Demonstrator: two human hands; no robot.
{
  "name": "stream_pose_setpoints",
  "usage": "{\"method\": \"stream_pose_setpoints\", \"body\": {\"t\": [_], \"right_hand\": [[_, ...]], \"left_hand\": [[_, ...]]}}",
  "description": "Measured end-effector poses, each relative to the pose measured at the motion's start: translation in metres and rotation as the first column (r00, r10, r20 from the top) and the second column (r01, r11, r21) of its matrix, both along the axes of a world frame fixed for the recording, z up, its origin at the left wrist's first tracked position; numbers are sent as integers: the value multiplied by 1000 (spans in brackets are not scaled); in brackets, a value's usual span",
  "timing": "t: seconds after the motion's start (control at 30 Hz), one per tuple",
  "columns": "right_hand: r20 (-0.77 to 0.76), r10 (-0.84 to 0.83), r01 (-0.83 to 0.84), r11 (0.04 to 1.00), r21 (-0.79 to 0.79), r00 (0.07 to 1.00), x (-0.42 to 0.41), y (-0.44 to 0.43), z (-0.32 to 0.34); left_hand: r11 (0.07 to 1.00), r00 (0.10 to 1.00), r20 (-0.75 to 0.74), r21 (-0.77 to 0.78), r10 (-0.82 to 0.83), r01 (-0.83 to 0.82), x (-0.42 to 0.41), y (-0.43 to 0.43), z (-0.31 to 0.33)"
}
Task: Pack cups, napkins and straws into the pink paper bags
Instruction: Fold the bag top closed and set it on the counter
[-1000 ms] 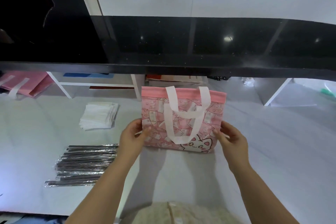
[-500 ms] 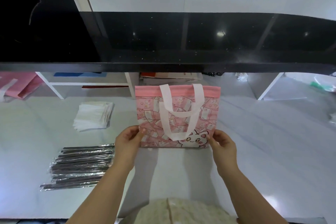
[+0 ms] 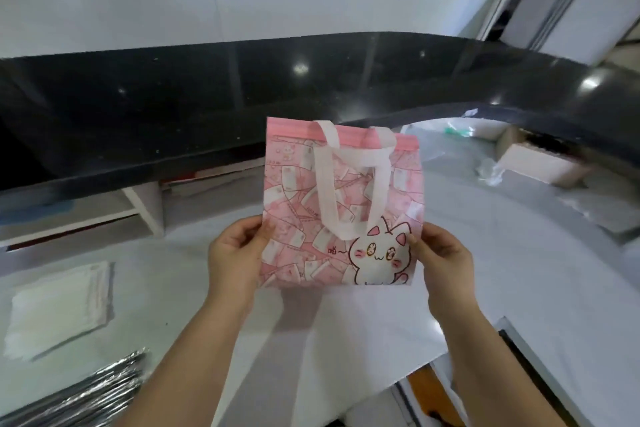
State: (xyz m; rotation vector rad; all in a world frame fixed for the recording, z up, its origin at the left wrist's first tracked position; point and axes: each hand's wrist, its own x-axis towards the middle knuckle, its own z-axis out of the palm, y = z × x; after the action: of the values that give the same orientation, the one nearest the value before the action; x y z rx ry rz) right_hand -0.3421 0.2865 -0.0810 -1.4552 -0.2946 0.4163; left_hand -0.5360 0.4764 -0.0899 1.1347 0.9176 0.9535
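Near left corner: bundle of foil-wrapped straws [image 3: 79, 392] lying flat on the white tabletop [image 3: 519, 270]. Just beyond them, a stack of white napkins [image 3: 59, 305], flat, apart from the straws. Both forearms reach forward from the bottom edge.

Left hand [image 3: 235, 256] pinches the lower left side edge of the pink paper bag [image 3: 343, 204], thumb on the front face. Right hand [image 3: 440, 260] pinches the lower right side edge the same way. The bag is upright between the hands at centre, over the tabletop, flat-looking, top closed. Cannot tell if its bottom edge touches the surface. White handles [image 3: 346, 184] droop down the front. White cat print [image 3: 377, 260] at lower right of the bag, beside the right thumb.

Behind the bag: black glossy ledge [image 3: 173, 107] running across above the tabletop. Far right under it: cardboard box [image 3: 540, 163] with crumpled clear plastic [image 3: 488, 173] beside it. White wall behind.
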Motion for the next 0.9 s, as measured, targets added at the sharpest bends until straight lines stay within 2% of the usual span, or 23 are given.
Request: {"method": "stream_pose_setpoints", "body": {"t": [0.17,0.33,0.47,0.63,0.8,0.9], "right_hand": [[154,-272,275,961,5,950,28,-64,70],[272,-482,473,875,104,833,29,-145,141],[310,-574,553,817,163,758,17,-215,178],[300,-662,638,747,186,687,-9,-313,204],[257,-732,702,680,213,631,-46,-431,225],[273,-751,728,655,199,601,-72,-507,239]], "left_hand": [[944,940,88,45,-329,326,95,-10,53],[804,796,145,219,-587,553,169,-55,127],[694,703,140,379,-697,612,197,-116,175],[576,606,104,470,-789,669,210,-214,216],[444,539,61,650,-840,617,207,-336,245],[401,485,53,645,-873,651,202,-413,250]]}}
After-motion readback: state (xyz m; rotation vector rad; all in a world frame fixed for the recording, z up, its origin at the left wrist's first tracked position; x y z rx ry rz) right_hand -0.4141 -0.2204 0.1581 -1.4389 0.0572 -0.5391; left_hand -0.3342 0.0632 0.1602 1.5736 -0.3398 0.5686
